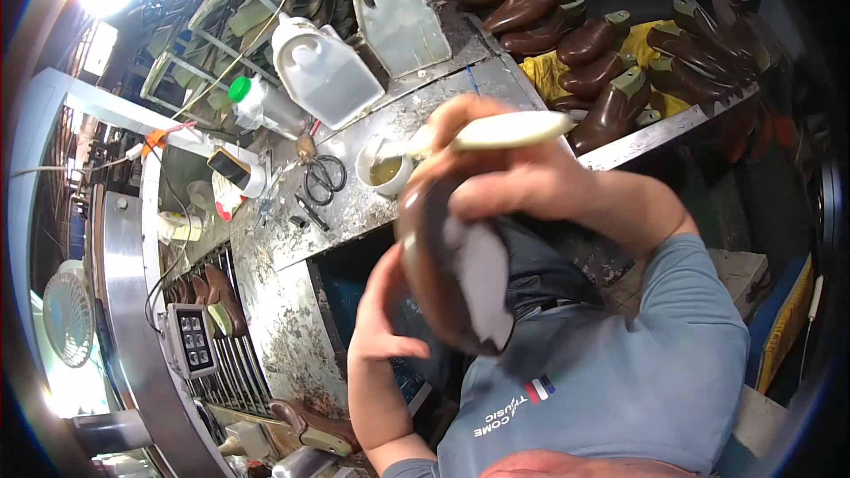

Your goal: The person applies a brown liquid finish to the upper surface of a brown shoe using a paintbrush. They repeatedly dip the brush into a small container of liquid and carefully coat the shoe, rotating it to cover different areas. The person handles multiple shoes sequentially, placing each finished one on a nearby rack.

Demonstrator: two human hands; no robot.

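Note:
A brown shoe upper on a last [425,274] is held tilted over my lap, its pale grey underside facing right; motion blurs it. My right hand [522,181] grips the shoe with its thumb on the edge. The same hand holds a brush [513,130] by its cream handle, its head end pointing left toward a small white bowl [387,173] of yellowish liquid. My left hand [381,310] is open at the shoe's left side, thumb stretched out; its fingertips are partly behind the shoe, and whether they touch it I cannot tell.
On the worn metal bench [345,221] lie black scissors [324,179]. Behind stand two translucent jugs [326,75] and a green-capped bottle [266,106]. Several brown shoes on lasts [611,111] fill a tray at the far right. A small floodlight [189,341] and a fan [68,314] stand left.

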